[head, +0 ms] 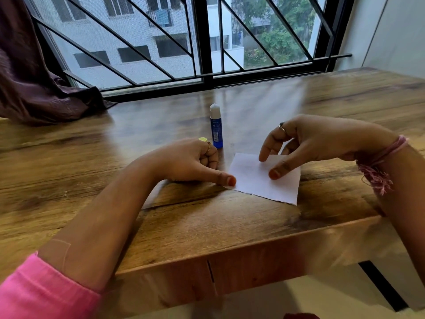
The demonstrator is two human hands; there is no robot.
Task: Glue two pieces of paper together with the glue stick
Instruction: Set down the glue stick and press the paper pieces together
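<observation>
A white piece of paper (255, 180) lies flat on the wooden table (207, 222) near its front edge; whether a second sheet lies under it I cannot tell. My left hand (190, 162) is curled, with its thumb tip pressing the paper's left corner. My right hand (310, 143) hovers over the sheet, thumb and forefinger tips pressing down on its upper right part. A blue glue stick (216, 126) with a white cap stands upright just behind my left hand, touched by neither hand.
A dark purple curtain (41, 88) drapes onto the table at the back left. A barred window (184, 42) runs along the table's far edge. A small yellow object (202, 139) peeks out behind my left knuckles.
</observation>
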